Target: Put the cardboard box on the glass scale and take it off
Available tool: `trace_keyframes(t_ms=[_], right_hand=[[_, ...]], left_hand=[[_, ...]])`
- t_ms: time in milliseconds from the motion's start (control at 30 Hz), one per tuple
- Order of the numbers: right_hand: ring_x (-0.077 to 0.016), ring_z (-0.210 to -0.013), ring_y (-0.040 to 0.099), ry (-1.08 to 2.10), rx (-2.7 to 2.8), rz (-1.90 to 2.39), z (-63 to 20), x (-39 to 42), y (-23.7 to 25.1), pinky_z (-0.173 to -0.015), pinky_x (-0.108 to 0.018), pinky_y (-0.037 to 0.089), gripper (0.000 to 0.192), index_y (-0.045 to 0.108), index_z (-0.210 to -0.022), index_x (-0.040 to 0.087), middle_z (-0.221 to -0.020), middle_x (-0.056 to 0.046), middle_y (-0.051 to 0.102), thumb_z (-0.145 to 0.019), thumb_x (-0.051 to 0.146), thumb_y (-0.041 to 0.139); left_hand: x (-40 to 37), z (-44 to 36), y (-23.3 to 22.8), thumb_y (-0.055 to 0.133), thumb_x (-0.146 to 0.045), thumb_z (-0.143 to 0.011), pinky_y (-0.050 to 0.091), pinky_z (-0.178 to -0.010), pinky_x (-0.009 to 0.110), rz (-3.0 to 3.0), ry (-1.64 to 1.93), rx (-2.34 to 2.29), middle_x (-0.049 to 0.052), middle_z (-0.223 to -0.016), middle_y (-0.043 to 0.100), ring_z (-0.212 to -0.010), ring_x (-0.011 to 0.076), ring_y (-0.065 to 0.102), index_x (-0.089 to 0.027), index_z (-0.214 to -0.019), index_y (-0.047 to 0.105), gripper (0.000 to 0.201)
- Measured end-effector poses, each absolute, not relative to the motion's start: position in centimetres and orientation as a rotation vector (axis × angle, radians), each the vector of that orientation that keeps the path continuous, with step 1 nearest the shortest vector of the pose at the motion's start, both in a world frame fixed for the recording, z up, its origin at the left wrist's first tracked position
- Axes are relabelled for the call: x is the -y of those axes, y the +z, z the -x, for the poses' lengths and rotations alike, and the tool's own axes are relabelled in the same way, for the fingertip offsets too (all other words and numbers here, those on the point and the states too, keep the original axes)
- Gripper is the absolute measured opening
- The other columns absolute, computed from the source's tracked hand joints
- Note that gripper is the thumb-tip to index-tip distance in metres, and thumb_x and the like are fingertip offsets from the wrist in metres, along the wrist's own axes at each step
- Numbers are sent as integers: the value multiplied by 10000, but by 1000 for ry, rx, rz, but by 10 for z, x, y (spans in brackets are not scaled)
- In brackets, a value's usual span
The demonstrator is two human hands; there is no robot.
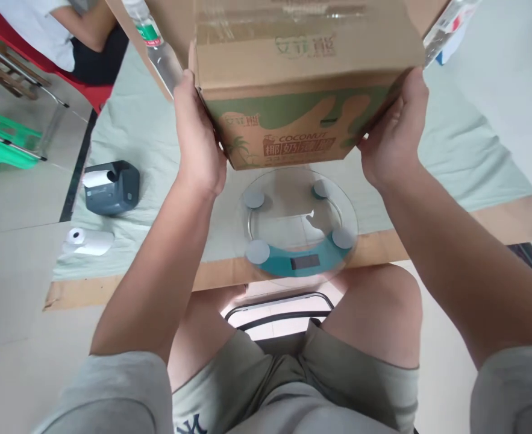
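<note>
Between my two hands is a brown cardboard box [293, 96] with a green print and the word COCONUT on its near side. My left hand [197, 135] presses on its left side, fingers partly hidden behind and under it. On the right side my right hand [396, 132] grips it the same way, the fingertips partly out of sight. The box appears raised and tilted, beyond a round glass scale [308, 260] with silver pads, a teal band and a dark display. Whether the display shows anything, I cannot tell.
A dark label printer [114, 196] and a white paper roll [89, 241] sit on the cloth at left. Clear bottles, one at left [157, 51] and one at right [444, 30], flank the box. Another person's arm [87, 24], a red chair and a green stool [8, 141] are at upper left.
</note>
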State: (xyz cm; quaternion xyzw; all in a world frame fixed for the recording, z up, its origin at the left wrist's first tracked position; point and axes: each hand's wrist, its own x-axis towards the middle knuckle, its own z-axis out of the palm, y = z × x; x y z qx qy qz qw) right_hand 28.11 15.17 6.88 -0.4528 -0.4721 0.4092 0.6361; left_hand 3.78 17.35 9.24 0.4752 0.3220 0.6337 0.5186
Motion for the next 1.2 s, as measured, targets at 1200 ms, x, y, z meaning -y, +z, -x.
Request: trace_keyframes(t_ms=[1200], right_hand=[[-278,-1309,601,755,1099,1093,-271,8,-1,-1166,-490,497,545,645,-1259,341,-1302,-38,653,-845,693,608]], left_hand=[[-21,-5,12,586,-834,-852,387,-1314,492,-1169,1465,-873,-21,-1630,534,-1643,332,315,-373,-1435,627,745]])
